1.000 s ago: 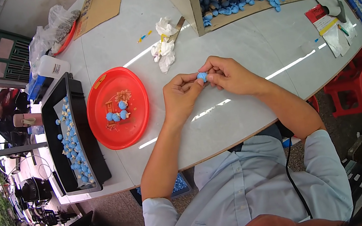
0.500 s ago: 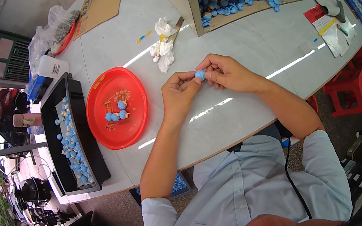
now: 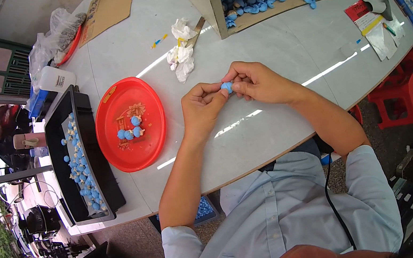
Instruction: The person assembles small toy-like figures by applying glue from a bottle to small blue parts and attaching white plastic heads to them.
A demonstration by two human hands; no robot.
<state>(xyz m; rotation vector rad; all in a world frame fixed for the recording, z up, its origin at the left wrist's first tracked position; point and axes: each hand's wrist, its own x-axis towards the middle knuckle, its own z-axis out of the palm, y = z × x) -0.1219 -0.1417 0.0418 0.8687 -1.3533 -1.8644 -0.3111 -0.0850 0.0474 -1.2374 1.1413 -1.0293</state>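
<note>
A small round blue piece (image 3: 227,87) is pinched between my two hands above the table. My left hand (image 3: 202,109) grips its left side with thumb and fingertips. On the other side, the thumb and fingers of my right hand (image 3: 255,83) are closed on the same piece. To the left lies a red plastic plate (image 3: 154,142) carrying several similar blue balls (image 3: 129,133) with pale, pointed bits on them. Exactly what the held piece is made of is too small to tell.
Left of the plate stands a black tray (image 3: 114,192) with many blue balls. Crumpled white tissues (image 3: 183,57) lie ahead of my hands. A beige open box (image 3: 274,13) full of blue pieces stands at the back. Red stools (image 3: 402,100) are off the right edge.
The whole view has shifted slightly. Both hands keep their pinch on the blue piece, with barely any finger movement visible.
</note>
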